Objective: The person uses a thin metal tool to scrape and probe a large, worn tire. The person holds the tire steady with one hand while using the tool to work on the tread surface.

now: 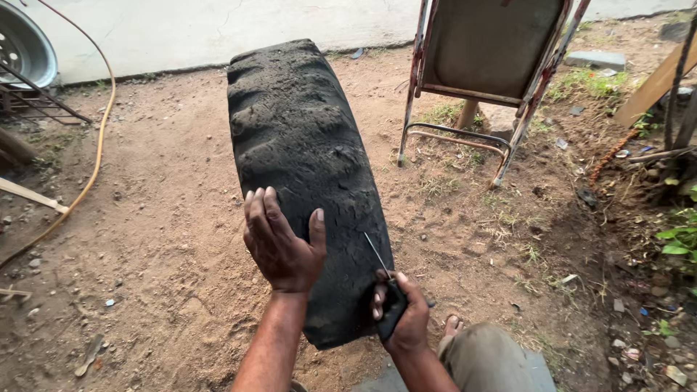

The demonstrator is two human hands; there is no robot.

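Note:
A large black tyre (298, 145) with chunky tread stands upright on its tread on the bare dirt, running away from me. My left hand (282, 243) rests flat on its near top, fingers spread and holding nothing. At the tyre's near right side, my right hand (401, 312) grips the dark handle of a thin metal awl (377, 254), whose spike points up and away against the rubber.
A rusty metal chair frame (486, 80) stands just right of the tyre. An orange hose (98, 138) curves along the left. A wheel rim (22, 43) sits top left by a concrete slab. My knee (486, 356) and toes are bottom right; plants and debris lie right.

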